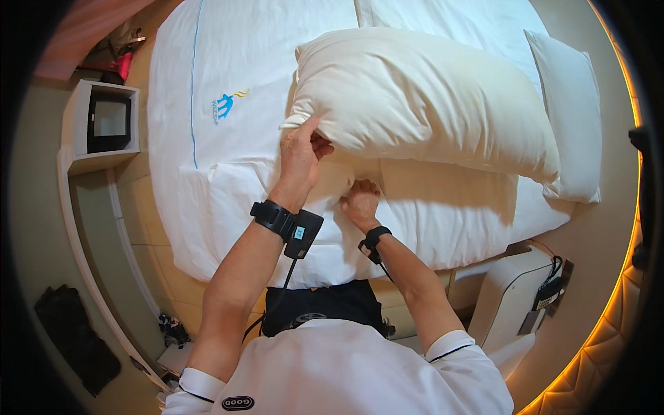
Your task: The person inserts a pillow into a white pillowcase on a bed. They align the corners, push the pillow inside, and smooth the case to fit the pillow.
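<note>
A plump white pillow (415, 98) lies tilted over the bed, its near edge raised and casting a shadow. My left hand (303, 153) pinches the pillow's lower left corner between thumb and fingers. Below the pillow, my right hand (361, 202) is curled against the white bedding (441, 223). Its fingertips are turned away, so whether cloth is gripped there is hidden. Each wrist wears a black strap with a small device. Under and beyond the pillow spreads a white duvet (259, 52) with a blue line and a printed logo.
A second white pillow (568, 114) lies at the bed's right end. On the right stands a pale bedside cabinet (511, 295) with a telephone (550, 293). At left is a white shelf unit (101, 122). The padded headboard wall (586, 368) glows along its edge.
</note>
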Available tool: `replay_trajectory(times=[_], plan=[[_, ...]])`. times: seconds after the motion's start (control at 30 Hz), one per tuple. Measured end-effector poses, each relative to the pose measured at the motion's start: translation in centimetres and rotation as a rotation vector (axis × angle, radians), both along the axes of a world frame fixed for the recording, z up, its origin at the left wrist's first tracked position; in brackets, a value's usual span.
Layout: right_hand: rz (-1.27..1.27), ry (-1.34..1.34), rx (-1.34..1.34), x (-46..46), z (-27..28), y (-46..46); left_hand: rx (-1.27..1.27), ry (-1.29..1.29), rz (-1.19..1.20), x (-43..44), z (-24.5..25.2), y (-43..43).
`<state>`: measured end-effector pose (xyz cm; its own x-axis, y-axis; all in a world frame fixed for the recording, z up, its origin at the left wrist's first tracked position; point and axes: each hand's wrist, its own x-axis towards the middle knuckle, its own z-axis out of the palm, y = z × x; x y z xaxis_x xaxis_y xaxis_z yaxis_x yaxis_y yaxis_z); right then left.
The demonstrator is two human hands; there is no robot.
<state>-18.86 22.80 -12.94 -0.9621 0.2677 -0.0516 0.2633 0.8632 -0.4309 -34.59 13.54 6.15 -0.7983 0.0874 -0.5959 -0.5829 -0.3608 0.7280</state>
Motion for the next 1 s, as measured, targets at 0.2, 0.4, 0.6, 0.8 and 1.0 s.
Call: replay_trajectory(times=[0.2,0.4,0.6,0.8,1.0], plan=[[-0.076,0.287,-0.104,-2.9,-2.9,7.0,-0.022,0.132,-0.009,-3.6,2.8,1.9],[-0.408,0.134,-0.006,-8.3,1.2,16.0,0.048,0.244,-0.008,-7.3,5.9,4.4],[-0.746,0.147,-0.97,-4.4,4.8,17.3,-0.067,0.018,-0.002,-6.5,2.9,2.2],[-0.454,-0.126,-0.699,2.8,-1.5,15.3,-0.094,-0.149,0.032,-3.7,-0.7,1.7],[-0.328,-0.338,-0.449,5.8,2.3,8.5,0.086,-0.315,0.09,-3.3,-1.8,0.6]])
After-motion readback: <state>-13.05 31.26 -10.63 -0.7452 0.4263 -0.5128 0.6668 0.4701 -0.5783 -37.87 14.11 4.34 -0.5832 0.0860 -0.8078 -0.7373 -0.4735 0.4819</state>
